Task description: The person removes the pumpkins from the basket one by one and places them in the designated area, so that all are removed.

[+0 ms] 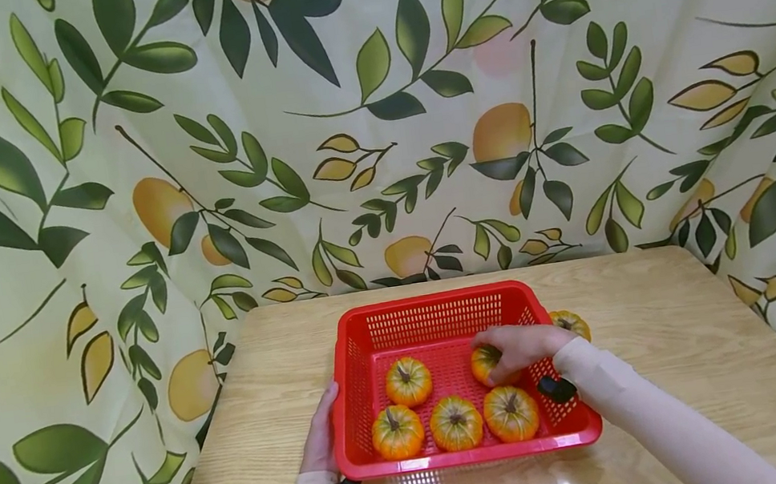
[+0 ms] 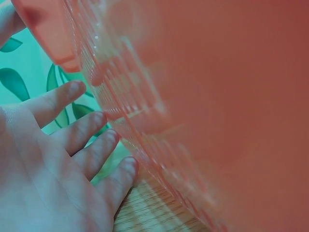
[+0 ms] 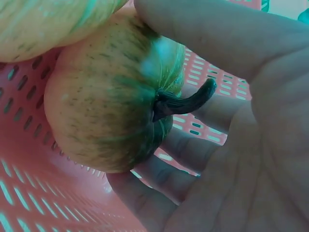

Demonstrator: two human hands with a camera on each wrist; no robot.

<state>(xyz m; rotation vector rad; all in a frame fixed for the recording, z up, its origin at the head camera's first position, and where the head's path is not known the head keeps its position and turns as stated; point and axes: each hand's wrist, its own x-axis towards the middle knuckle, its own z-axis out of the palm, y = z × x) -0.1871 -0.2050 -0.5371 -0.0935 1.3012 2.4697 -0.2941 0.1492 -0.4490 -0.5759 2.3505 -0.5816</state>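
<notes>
A red plastic basket [image 1: 473, 458] with slotted walls stands on the table, with several small orange pumpkins inside. My right hand [image 1: 521, 348] reaches over its right side and grips a pumpkin [image 3: 106, 106] in the right part of the basket. In the right wrist view, thumb and fingers curl round this pumpkin, and its dark curved stem points toward the palm. Close beside it sits another pumpkin [image 1: 511, 412]. My left hand [image 1: 320, 432] is at the basket's left side; the left wrist view shows its straight fingers [image 2: 96, 150] against the outer wall.
Along the front of the basket lie two more pumpkins [image 1: 456, 423], with one pumpkin [image 1: 408, 381] behind them on the left. Outside, past the right wall, a pumpkin [image 1: 570, 324] rests on the wooden table [image 1: 690, 334]. Leaf-patterned cloth [image 1: 368, 196] hangs behind and at the sides.
</notes>
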